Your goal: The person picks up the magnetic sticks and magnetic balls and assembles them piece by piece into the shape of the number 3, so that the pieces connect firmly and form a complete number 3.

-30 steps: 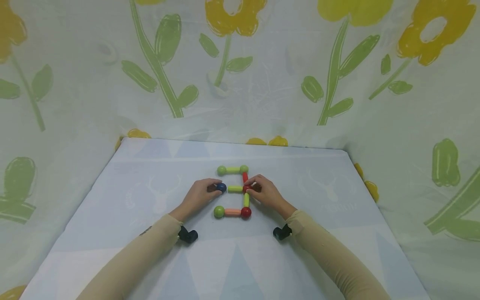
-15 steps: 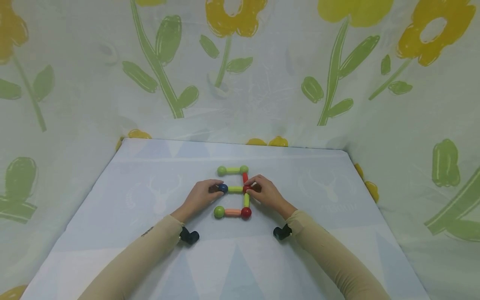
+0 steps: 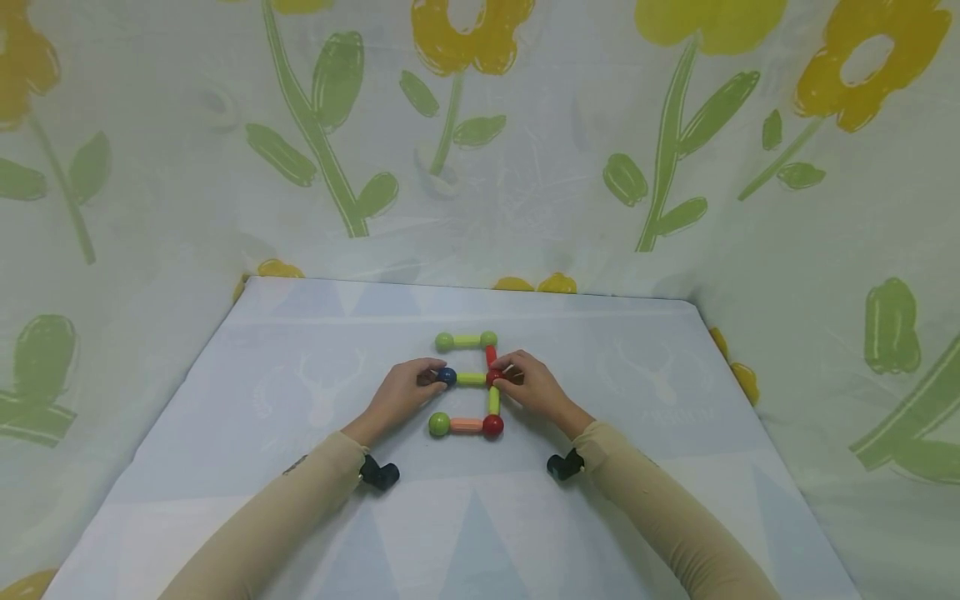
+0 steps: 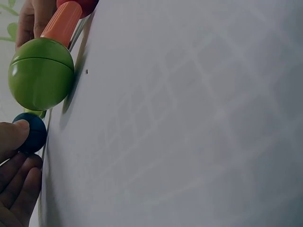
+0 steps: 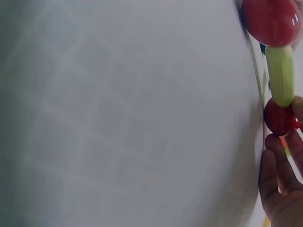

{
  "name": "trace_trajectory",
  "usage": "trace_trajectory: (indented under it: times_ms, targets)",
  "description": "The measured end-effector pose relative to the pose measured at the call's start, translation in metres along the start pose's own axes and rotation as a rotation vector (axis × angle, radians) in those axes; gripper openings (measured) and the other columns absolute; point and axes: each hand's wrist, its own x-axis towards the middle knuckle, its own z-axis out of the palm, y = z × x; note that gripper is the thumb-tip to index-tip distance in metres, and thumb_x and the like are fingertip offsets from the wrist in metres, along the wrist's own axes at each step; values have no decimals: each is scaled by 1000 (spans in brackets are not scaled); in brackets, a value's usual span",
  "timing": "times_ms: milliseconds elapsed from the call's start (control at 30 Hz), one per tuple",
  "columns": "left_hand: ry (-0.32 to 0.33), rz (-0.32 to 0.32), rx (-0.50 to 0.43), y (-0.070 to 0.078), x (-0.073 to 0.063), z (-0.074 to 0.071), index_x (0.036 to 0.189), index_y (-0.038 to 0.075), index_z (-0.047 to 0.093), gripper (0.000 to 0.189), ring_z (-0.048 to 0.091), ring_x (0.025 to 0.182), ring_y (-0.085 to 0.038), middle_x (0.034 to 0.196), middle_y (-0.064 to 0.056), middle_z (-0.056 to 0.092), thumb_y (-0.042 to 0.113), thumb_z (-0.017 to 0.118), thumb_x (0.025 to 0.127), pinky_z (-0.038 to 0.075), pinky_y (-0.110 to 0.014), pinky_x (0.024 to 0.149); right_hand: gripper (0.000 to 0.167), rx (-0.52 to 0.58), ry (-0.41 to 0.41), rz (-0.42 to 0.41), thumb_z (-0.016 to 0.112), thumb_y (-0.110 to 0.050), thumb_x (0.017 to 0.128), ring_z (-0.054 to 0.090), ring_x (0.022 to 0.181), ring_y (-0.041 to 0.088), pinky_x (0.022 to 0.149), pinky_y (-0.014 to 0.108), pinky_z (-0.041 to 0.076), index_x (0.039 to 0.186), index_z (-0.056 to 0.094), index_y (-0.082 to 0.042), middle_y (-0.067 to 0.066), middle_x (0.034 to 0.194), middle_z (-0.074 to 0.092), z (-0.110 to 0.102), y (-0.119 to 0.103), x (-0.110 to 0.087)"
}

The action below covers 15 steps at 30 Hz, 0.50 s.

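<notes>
My left hand (image 3: 405,390) pinches a dark blue ball (image 3: 447,377), which meets the left end of a yellow-green rod (image 3: 472,379). At that rod's other end, my right hand (image 3: 534,387) grips a red ball (image 3: 494,378) between thumb and fingers. From this red ball a red rod (image 3: 491,357) runs back to a light green ball (image 3: 489,338). Another yellow-green rod (image 5: 280,75) runs forward to a second red ball (image 5: 271,21). An orange rod (image 3: 467,426) joins that one to a green ball (image 4: 41,74). The pieces lie flat.
At the back, a short yellow-green rod (image 3: 467,342) links the light green ball to another light green ball (image 3: 445,342). A pale patterned cloth covers the table (image 3: 472,533). Flower-printed curtain (image 3: 525,167) surrounds it behind and at both sides.
My left hand has moved slightly right with the blue ball, closing the gap to the yellow-green rod. My right hand has stayed in place on the red ball.
</notes>
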Motion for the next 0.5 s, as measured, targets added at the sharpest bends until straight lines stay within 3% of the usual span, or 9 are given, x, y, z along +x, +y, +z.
trace_trajectory:
  times_ms: [500]
  targets:
    - [-4, 6, -5, -1, -3, 1, 132, 7, 65, 43, 69, 106, -21, 118, -8, 72, 18, 77, 92, 55, -39, 95, 34, -35, 32, 36, 73, -19, 95, 65, 106, 20, 95, 37, 55, 127, 64, -10, 3, 117, 63, -3, 1, -6]
